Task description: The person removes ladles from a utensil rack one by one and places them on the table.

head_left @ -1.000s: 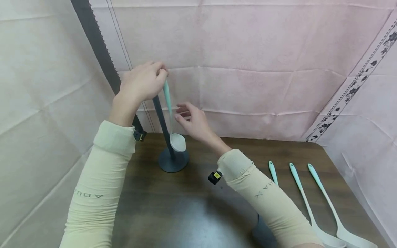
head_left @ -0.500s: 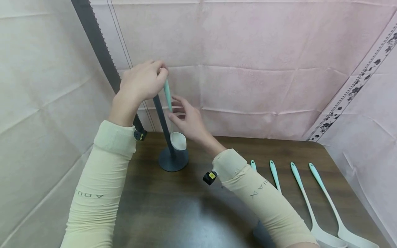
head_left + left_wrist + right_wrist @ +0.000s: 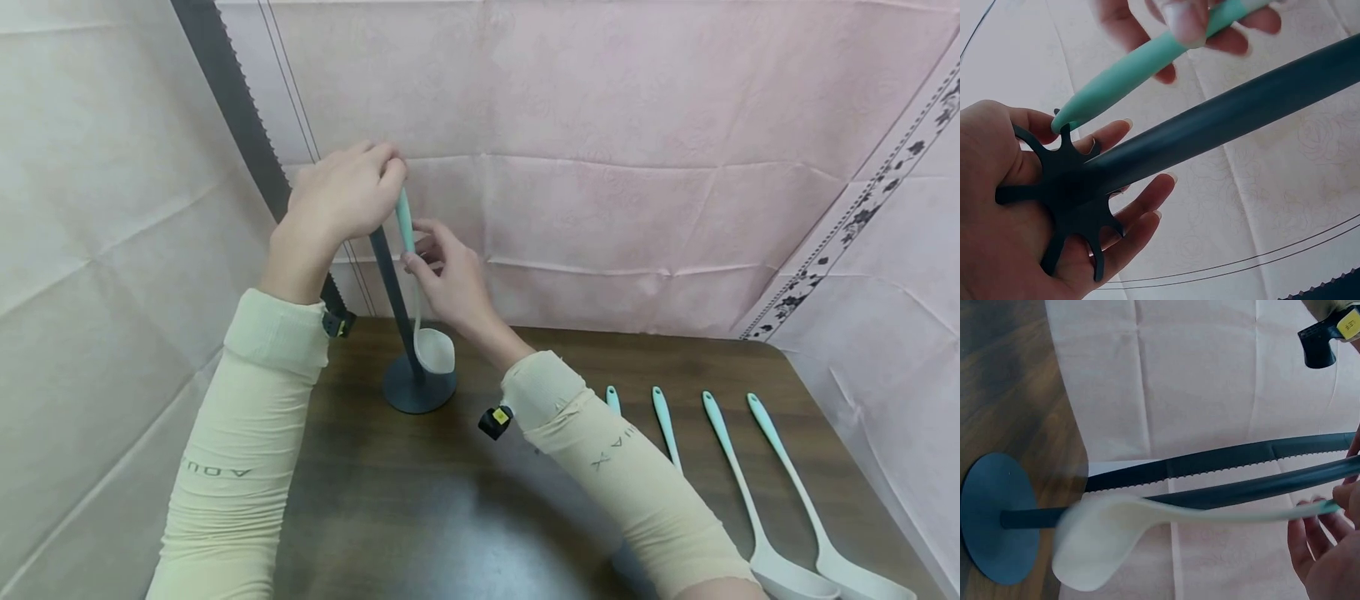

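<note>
A ladle with a white bowl point(image 3: 435, 350) and turquoise handle point(image 3: 1122, 75) hangs bowl-down beside a dark utensil stand point(image 3: 390, 287). Its handle end sits at one hook of the stand's hook crown point(image 3: 1069, 190). My left hand point(image 3: 341, 196) holds this crown from above, the palm over it and fingers curled around its hooks. Lower down, my right hand point(image 3: 450, 271) pinches the ladle's handle between thumb and fingers. In the right wrist view the bowl is blurred, in front of the pole and apart from the round base point(image 3: 997, 544).
Several turquoise-handled utensils lie in a row on the wooden table point(image 3: 375, 500) at right, including a white-headed one point(image 3: 795, 579) and another beside it point(image 3: 862, 579). My right forearm partly hides them and a dark blue object point(image 3: 630, 567). Pale cloth point(image 3: 600, 208) hangs behind.
My right hand has moved left and up onto the ladle's handle and now pinches it. The bowl has shifted slightly right and down. My left hand has stayed on the stand's top.
</note>
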`<state>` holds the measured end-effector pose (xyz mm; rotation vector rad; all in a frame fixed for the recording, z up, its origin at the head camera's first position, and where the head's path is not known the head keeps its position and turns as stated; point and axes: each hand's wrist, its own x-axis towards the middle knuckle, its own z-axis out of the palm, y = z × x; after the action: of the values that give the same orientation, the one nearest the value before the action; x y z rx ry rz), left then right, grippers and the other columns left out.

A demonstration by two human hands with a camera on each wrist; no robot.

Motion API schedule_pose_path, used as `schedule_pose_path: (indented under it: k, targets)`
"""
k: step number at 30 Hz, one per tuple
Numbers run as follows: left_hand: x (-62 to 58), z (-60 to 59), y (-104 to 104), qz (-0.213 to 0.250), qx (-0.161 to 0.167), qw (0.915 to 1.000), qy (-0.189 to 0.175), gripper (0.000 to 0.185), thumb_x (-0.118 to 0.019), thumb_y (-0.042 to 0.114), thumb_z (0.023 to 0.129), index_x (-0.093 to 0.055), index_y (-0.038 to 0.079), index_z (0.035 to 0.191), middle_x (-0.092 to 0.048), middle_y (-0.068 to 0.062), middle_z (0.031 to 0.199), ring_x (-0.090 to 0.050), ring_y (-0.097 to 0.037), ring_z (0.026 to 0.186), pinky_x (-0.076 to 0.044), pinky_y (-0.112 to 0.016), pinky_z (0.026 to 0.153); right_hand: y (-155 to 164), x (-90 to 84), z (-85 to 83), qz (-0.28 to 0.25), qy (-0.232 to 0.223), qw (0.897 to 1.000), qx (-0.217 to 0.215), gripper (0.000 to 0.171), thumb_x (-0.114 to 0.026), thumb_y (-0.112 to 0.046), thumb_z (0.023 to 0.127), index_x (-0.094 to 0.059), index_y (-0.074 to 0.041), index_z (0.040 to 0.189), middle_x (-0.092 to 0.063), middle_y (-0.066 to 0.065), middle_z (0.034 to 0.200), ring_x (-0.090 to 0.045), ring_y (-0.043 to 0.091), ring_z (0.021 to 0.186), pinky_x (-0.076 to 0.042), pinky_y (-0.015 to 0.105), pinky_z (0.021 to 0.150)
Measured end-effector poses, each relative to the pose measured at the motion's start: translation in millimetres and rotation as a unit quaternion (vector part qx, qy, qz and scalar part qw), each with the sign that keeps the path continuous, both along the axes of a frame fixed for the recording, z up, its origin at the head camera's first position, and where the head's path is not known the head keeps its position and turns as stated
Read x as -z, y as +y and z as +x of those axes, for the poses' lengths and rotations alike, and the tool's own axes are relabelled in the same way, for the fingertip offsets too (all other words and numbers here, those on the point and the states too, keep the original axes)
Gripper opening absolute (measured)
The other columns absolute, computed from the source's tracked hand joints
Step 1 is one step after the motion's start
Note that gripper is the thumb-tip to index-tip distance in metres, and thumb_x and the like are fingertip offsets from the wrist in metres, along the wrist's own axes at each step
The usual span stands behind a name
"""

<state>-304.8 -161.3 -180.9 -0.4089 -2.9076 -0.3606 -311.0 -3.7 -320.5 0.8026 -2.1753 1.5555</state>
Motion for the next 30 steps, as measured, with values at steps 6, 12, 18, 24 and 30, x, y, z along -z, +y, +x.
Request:
schedule_pose_path:
  k: [6, 12, 18, 24, 30]
  targets:
    - [-1.9, 0.4, -2, 0.002, 0.003, 1.0000, 0.002, 0.066, -0.011, 0.043, 0.107, -0.048, 0.021, 0.158, -0.055, -0.009, 0.140, -0.053, -0.036, 0.111, -0.045, -0.062, 0.095, 1, -2.6, 1.9, 0.008, 0.005, 1.000, -0.017, 0.031, -0.067, -0.012, 0.104, -0.063, -0.011, 0.135, -0.074, 0.004, 0.094, -0.074, 0.023, 0.086, -0.058, 0.031, 0.075]
    - [-0.6, 0.6, -6, 0.007, -0.002, 1.0000, 0.005, 0.065, -0.013, 0.041, 0.108, -0.049, 0.019, 0.156, -0.056, -0.010, 0.137, -0.054, -0.036, 0.110, -0.045, -0.061, 0.095, 0, -3.5, 4.3, 0.030, 0.001, 0.999, -0.019, 0.029, -0.067, -0.015, 0.105, -0.061, -0.012, 0.133, -0.073, 0.000, 0.092, -0.072, 0.017, 0.083, -0.056, 0.030, 0.071]
    - [0.9, -0.4, -5, 0.008, -0.004, 0.9999, 0.008, 0.063, -0.015, 0.043, 0.108, -0.050, 0.019, 0.155, -0.057, -0.009, 0.132, -0.053, -0.034, 0.106, -0.045, -0.058, 0.092, 2, -3.4, 5.9, 0.034, -0.006, 0.999, -0.018, 0.028, -0.067, -0.014, 0.105, -0.061, -0.013, 0.131, -0.072, 0.001, 0.093, -0.072, 0.013, 0.081, -0.057, 0.030, 0.071]
    - [0.5, -1.7, -3, 0.004, -0.005, 1.0000, 0.007, 0.064, -0.015, 0.046, 0.108, -0.050, 0.020, 0.155, -0.056, -0.008, 0.129, -0.052, -0.034, 0.105, -0.044, -0.057, 0.091, 6, -3.9, 7.8, 0.027, -0.013, 0.999, -0.024, 0.028, -0.068, -0.014, 0.104, -0.060, -0.012, 0.131, -0.070, 0.001, 0.093, -0.073, 0.016, 0.083, -0.057, 0.032, 0.071]
    - [1.7, -3.0, -1, 0.006, -0.002, 1.0000, 0.001, 0.064, -0.014, 0.046, 0.108, -0.049, 0.020, 0.156, -0.055, -0.009, 0.130, -0.052, -0.034, 0.106, -0.044, -0.058, 0.091, 14, -6.9, 6.0, 0.035, -0.024, 0.998, -0.038, 0.027, -0.069, -0.012, 0.104, -0.061, -0.010, 0.130, -0.070, 0.007, 0.094, -0.073, 0.019, 0.083, -0.059, 0.032, 0.074]
